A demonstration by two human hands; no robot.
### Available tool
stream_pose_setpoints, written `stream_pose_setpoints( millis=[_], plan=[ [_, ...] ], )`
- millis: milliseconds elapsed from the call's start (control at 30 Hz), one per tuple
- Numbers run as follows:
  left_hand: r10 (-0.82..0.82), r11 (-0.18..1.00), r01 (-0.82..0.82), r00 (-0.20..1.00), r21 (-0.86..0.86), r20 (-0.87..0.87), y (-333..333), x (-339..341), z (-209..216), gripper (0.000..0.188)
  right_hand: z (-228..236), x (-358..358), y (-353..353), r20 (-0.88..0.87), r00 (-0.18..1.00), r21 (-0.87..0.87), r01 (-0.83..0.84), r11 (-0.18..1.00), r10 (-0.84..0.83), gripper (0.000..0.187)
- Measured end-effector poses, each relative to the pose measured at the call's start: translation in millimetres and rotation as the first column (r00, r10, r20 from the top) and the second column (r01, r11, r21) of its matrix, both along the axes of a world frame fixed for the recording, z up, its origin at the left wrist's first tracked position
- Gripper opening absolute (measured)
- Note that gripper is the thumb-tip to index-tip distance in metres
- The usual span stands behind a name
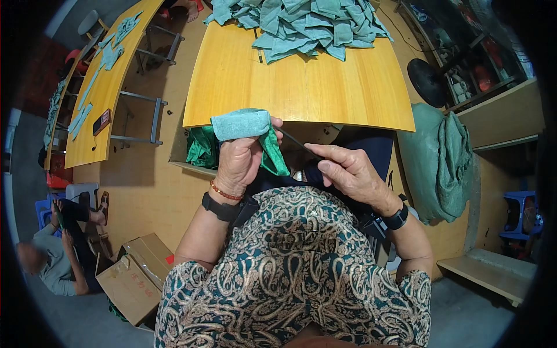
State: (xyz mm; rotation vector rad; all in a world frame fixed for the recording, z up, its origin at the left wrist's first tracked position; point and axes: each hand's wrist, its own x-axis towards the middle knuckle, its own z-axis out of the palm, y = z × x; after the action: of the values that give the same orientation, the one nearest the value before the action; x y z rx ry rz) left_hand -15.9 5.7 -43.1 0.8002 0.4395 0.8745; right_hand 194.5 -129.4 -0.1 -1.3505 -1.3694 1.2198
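Observation:
Closed around a small teal fabric piece (239, 124), my left hand (239, 165) is just off the table's near edge. The piece looks plush and tube-like, and a shiny green cloth (274, 153) hangs from it below the fingers. My right hand (353, 174) pinches a thin dark rod (295, 140) that slants up and left to the teal piece. Whether the rod's tip is inside the fabric, I cannot tell. On the far part of the yellow table (290, 87) lies a large heap of similar teal pieces (313, 26).
Below the table's left corner, a cardboard box (191, 169) holds shiny green cloth (202, 148). A big green sack (438, 165) stands at the right. Another yellow table (87, 136) bears teal strips. At lower left, a person (61, 255) sits beside cardboard boxes (130, 284).

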Motion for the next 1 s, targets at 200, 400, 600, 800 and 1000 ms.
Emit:
stream_pose_setpoints(
  millis=[200,400,600,800,1000],
  plan=[
    [0.006,0.996,0.002,0.996,0.09,-0.093,-6.6,0.5,8.8,0.025,0.2,-2.1,7.6,-0.018,0.999,-0.028,-0.031,0.999,0.031,0.033],
    [0.034,0.925,0.0,0.996,0.379,-0.083,-6.3,-0.7,12.6,0.013,12.6,-1.5,9.2,-0.081,0.996,-0.162,-0.057,0.985,0.044,0.033],
    [0.028,0.872,0.08,0.976,0.482,-0.214,-6.5,0.9,14.7,0.007,5.2,-2.4,11.5,0.044,0.993,-0.059,-0.105,0.993,0.108,0.032],
    [0.391,0.579,-0.023,0.885,0.815,-0.253,-12.5,6.3,15.8,0.007,12.2,-14.7,19.9,-0.369,0.926,-0.326,-0.047,0.944,-0.082,0.027],
    [0.67,0.487,-0.317,0.733,0.814,-0.115,-16.1,11.1,10.1,0.005,13.8,-24.7,18.9,-0.629,0.772,-0.274,-0.117,0.955,-0.086,0.03]
  ],
)
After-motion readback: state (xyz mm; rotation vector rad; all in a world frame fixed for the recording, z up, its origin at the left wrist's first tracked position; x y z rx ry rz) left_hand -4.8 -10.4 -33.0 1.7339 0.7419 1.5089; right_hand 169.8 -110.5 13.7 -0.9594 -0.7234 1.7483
